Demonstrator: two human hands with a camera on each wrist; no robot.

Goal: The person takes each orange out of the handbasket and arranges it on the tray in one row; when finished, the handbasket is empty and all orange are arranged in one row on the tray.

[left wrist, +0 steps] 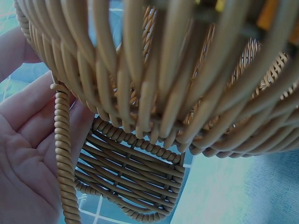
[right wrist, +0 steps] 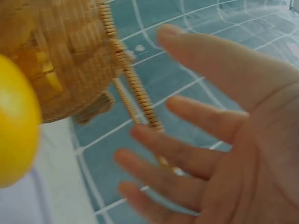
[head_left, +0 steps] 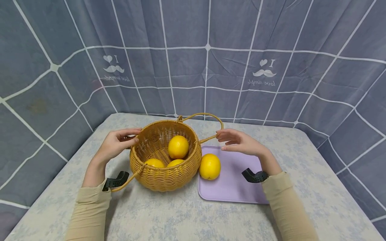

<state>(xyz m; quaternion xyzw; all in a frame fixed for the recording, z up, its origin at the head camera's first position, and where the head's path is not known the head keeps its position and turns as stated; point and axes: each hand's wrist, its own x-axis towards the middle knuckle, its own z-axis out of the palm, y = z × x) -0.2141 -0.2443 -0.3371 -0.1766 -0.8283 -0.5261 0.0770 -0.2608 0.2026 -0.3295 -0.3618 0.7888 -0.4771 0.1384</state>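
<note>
Item: 1 wicker basket (head_left: 164, 180), upright on a pale patterned table (head_left: 156, 219), 9 o'clock of a lilac tray (head_left: 238, 189).
Contents: 3 yellow fruits: 1 near 3 o'clock (head_left: 178, 147), 1 at 7 o'clock (head_left: 154, 162), 1 at 5 o'clock (head_left: 175, 162).
Fittings: 2 twisted handles; the right handle (head_left: 208, 113) extends outward toward 2 o'clock, while the left handle (head_left: 128, 181) angles down toward 8 o'clock, past my palm in the left wrist view.
Item: 1 loose yellow fruit (head_left: 210, 166), at the tray's 9 o'clock side, just beside the basket.
My left hand (head_left: 113, 145): part-way open, fingers relaxed, at the basket's 10 o'clock side, against the weave.
My right hand (head_left: 238, 144): well open, fingers spread, grasping nothing; fingertips at the right handle's outer end, contact unclear.
Backdrop: 1 blue-grey gridded curtain (head_left: 187, 67), at 12 o'clock.
</note>
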